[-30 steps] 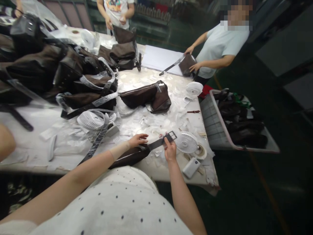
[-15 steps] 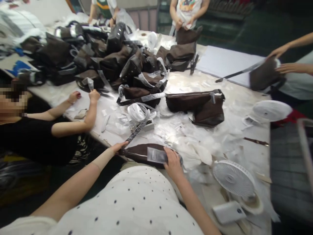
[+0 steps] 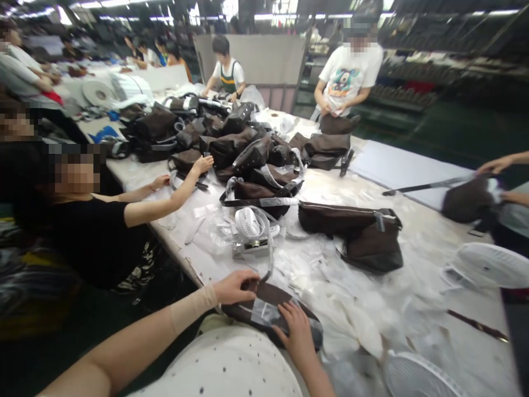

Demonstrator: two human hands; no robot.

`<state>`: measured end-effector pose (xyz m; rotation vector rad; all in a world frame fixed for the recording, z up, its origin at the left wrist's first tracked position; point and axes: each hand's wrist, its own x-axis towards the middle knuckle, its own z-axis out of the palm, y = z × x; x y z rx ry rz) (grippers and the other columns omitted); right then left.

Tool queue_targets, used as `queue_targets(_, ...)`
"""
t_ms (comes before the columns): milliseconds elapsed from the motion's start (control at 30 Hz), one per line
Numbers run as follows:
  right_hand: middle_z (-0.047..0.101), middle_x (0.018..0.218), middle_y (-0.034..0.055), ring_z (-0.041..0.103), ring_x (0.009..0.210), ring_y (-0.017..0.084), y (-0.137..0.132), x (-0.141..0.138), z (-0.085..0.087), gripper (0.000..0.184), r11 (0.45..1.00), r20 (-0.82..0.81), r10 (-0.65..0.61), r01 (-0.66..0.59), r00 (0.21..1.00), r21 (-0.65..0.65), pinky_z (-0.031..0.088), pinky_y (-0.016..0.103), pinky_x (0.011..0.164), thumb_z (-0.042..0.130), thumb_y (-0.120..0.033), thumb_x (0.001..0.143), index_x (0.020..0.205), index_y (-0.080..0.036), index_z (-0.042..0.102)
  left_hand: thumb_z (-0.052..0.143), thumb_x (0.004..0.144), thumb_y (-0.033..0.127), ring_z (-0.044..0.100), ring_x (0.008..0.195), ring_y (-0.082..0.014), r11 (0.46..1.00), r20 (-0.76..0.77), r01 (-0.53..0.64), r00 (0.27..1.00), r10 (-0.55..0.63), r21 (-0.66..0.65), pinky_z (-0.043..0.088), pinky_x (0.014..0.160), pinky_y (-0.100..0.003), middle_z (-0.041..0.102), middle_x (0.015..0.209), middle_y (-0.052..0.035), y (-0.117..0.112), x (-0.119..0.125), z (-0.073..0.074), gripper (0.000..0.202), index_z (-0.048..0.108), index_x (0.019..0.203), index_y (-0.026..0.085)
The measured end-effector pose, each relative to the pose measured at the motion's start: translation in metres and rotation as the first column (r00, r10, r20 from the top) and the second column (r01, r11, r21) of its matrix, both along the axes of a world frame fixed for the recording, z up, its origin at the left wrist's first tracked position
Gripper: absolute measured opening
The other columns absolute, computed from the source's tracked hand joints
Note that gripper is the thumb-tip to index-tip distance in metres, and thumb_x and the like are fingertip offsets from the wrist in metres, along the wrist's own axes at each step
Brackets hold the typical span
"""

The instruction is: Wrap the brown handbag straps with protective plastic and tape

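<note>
A brown handbag (image 3: pixel 278 294) lies lengthwise at the near table edge, close against my body. A clear plastic piece (image 3: pixel 263 312) lies across its top. My left hand (image 3: pixel 237 288) is at the bag's far left end, thumb and bent fingers closed on it near the base of a plastic-wrapped strap (image 3: pixel 270 248). My right hand (image 3: pixel 296 326) grips across the bag's right part, fingers spread over the top and the plastic, thumb on the near side. The bag's underside is hidden.
Beyond are a small white fan (image 3: pixel 248 222), a larger brown bag (image 3: pixel 367 240) and a heap of dark bags (image 3: pixel 231 146). Loose plastic (image 3: pixel 330 292) covers much of the table. White fans (image 3: pixel 491 264) stand at right. A co-worker's arm (image 3: pixel 165 208) reaches in from the left.
The view has tilted up. My left hand has moved from the strap at the bag's left end to the bag's top, closer to my right hand. The left co-worker's hand has lifted towards the heap.
</note>
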<state>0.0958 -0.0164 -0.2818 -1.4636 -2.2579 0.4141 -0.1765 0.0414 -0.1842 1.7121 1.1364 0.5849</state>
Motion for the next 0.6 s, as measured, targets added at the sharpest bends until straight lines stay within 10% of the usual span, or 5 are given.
queue_targets(167,0.068,0.114,0.0103,0.058,0.115,0.028,-0.021,0.016,0.034,0.029,0.995,-0.154,-0.078,0.086,0.985,0.045,0.040,0.053,0.102,0.056,-0.034,0.087,0.112,-0.022,0.064,0.052,0.073,0.013,0.060,0.097,-0.0309,0.992,-0.452,0.062,0.892,-0.007,0.107,0.047,0.086,-0.042,0.062,0.107,-0.0156,0.000,0.058,-0.004,0.039,0.057,0.112,0.014)
queue_targets(400,0.069,0.094,0.0089,0.058,0.091,0.024,-0.044,0.061,0.045,0.023,0.857,-0.227,-0.496,0.514,0.838,0.028,0.043,0.041,0.084,0.051,-0.035,0.090,0.096,-0.019,0.066,0.065,0.071,0.019,0.052,0.117,-0.0367,0.971,-0.481,0.204,0.868,-0.121,0.124,0.040,0.100,-0.047,0.058,0.120,-0.0218,0.005,0.073,-0.039,0.059,0.047,0.127,0.009)
queue_targets(600,0.069,0.108,0.0092,0.056,0.103,0.024,-0.005,0.043,0.050,0.029,0.919,-0.118,-0.393,0.387,0.912,-0.072,0.038,0.039,0.091,0.044,-0.028,0.093,0.115,-0.021,0.062,0.061,0.079,0.039,0.050,0.123,-0.0318,0.994,-0.377,0.088,0.924,-0.059,0.061,0.039,0.104,-0.044,0.051,0.130,-0.0217,0.001,0.097,-0.075,0.066,0.038,0.134,0.009)
